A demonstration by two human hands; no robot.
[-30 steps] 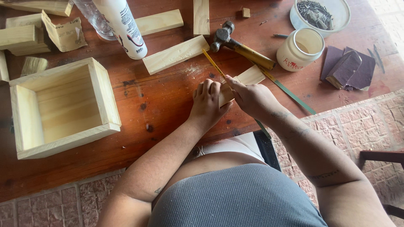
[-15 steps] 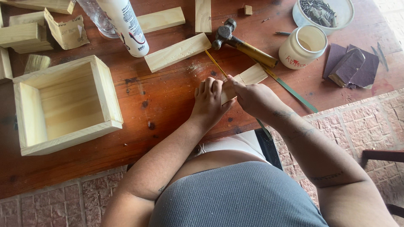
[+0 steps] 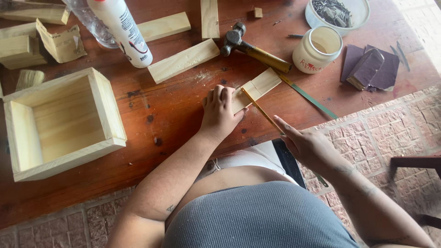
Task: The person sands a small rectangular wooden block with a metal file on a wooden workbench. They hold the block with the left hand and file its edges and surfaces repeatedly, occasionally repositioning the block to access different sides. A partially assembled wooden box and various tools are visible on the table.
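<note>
From the head camera, looking straight down: my left hand (image 3: 220, 112) lies flat on the small wood strip (image 3: 255, 89), fingers pressed together and curled over its near end, pinning it against the red-brown surface (image 3: 174, 105) so it cannot slide. The strip sits near the front edge of the surface, angled up to the right, its far end free and pointing towards the hammer (image 3: 252, 48).

My right hand (image 3: 305, 144) is off the edge, over the brick floor (image 3: 367, 133), fingers closed around the near end of a thin yellow saw (image 3: 259, 110) (a slim blade, by the look of it; I cannot make out any teeth). Its far end rests across the strip just beside my left fingertips, on what looks like a pencil line, so I judge the hold-down sits that close to steady the cut.

A green metal ruler (image 3: 308, 96) lies just past the strip, running out from under the hammer handle.

Further out, all within reach: an open wooden box (image 3: 64, 124) at the left, a white glue bottle (image 3: 121, 32) lying tilted above it, loose wood offcuts (image 3: 183, 59) between them. At the right stand a white jar (image 3: 318, 48), a bowl of nails (image 3: 337, 11) and folded sandpaper (image 3: 367, 66), well apart from the cutting spot.
</note>
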